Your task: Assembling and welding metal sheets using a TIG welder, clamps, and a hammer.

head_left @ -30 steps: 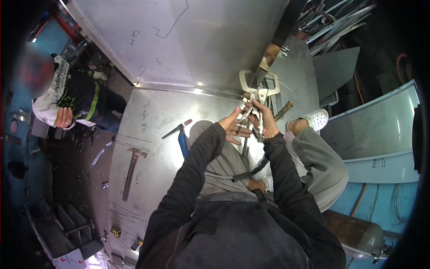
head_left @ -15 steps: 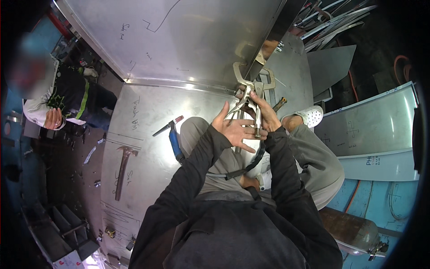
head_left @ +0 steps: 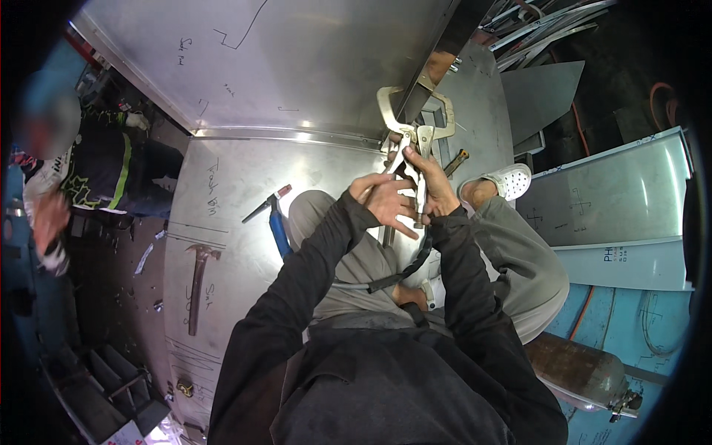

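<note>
A silver locking C-clamp [head_left: 420,170] stands in front of me, its wide curved jaws open on either side of the lower end of the upright sheet-metal edge [head_left: 424,95]. My right hand [head_left: 439,189] is wrapped round the clamp's body and handle, thumb on top. My left hand [head_left: 387,202] lies against the handles from the left, its fingers stretched out and spread, their tips by the screw end. Part of the handles is hidden behind the fingers. Left of my knee, a TIG torch [head_left: 277,226] with a blue handle rests on the metal sheet.
A hammer [head_left: 196,289] and a tape measure [head_left: 185,387] lie on the marked metal surface [head_left: 237,297] at left. A yellow-handled tool [head_left: 457,162] lies by my shoe. A brown gas cylinder [head_left: 575,371] is at right. Another person [head_left: 111,163] stands at far left.
My left hand has drawn its thumb in and slid slightly along the handles. The view has shifted a little. The other person's arm has swung down, blurred.
</note>
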`<state>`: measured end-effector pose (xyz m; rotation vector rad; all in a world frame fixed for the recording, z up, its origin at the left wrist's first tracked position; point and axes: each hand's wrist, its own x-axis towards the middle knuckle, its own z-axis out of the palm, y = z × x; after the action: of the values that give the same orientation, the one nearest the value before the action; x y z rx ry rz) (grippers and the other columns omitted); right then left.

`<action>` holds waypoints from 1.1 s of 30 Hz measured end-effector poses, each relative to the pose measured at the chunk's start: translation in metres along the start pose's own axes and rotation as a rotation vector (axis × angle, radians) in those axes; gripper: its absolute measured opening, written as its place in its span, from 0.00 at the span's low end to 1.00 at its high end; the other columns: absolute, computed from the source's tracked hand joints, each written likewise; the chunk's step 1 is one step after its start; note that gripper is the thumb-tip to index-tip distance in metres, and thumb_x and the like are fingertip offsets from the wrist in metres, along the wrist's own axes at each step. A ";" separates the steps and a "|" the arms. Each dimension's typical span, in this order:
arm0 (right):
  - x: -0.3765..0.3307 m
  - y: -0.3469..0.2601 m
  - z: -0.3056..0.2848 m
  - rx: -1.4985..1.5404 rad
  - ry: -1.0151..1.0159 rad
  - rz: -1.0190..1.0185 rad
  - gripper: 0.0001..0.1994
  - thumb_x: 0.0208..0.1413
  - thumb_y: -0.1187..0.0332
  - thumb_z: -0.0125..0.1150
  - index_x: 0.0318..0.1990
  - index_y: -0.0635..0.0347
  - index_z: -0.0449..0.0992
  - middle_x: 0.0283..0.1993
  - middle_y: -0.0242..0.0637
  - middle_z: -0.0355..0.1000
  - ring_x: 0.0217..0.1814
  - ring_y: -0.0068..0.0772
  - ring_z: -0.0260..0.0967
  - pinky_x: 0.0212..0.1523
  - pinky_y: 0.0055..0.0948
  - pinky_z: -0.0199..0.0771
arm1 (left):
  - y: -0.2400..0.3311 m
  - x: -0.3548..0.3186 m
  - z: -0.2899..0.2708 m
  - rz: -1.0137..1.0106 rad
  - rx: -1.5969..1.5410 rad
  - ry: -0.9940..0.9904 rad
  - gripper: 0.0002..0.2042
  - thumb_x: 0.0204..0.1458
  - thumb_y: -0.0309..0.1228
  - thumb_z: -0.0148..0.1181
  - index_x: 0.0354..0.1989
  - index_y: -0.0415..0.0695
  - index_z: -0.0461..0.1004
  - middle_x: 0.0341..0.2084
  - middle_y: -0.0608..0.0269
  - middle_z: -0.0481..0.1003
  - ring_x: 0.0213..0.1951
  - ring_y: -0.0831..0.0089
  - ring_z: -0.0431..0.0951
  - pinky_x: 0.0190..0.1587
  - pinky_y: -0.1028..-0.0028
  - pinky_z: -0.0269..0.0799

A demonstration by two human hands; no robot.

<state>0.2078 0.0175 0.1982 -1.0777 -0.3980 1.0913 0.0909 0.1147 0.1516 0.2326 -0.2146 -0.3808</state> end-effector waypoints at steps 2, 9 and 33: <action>0.003 0.003 0.002 0.019 0.012 0.051 0.20 0.59 0.63 0.53 0.56 0.62 0.67 0.36 0.32 0.71 0.36 0.21 0.70 0.39 0.22 0.73 | -0.006 0.003 -0.004 0.028 -0.014 0.049 0.26 0.52 0.40 0.48 0.56 0.36 0.55 0.49 0.32 0.62 0.52 0.38 0.63 0.56 0.33 0.50; -0.005 0.010 0.006 0.243 0.054 0.272 0.19 0.62 0.60 0.46 0.54 0.63 0.65 0.42 0.40 0.72 0.42 0.30 0.71 0.44 0.28 0.74 | -0.007 -0.008 -0.012 0.037 -0.127 0.104 0.21 0.56 0.37 0.46 0.53 0.37 0.60 0.47 0.33 0.66 0.53 0.36 0.64 0.54 0.33 0.55; 0.105 -0.110 -0.032 -1.218 -0.126 -0.101 0.20 0.43 0.58 0.69 0.39 0.66 0.80 0.37 0.40 0.77 0.43 0.29 0.71 0.49 0.25 0.65 | -0.014 0.002 0.026 0.123 -0.118 0.033 0.36 0.38 0.40 0.45 0.62 0.41 0.52 0.32 0.58 0.59 0.31 0.68 0.60 0.42 0.59 0.57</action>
<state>0.3352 0.0863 0.2541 -2.0063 -1.2962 0.7762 0.0815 0.0965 0.1734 0.1088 -0.1726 -0.2663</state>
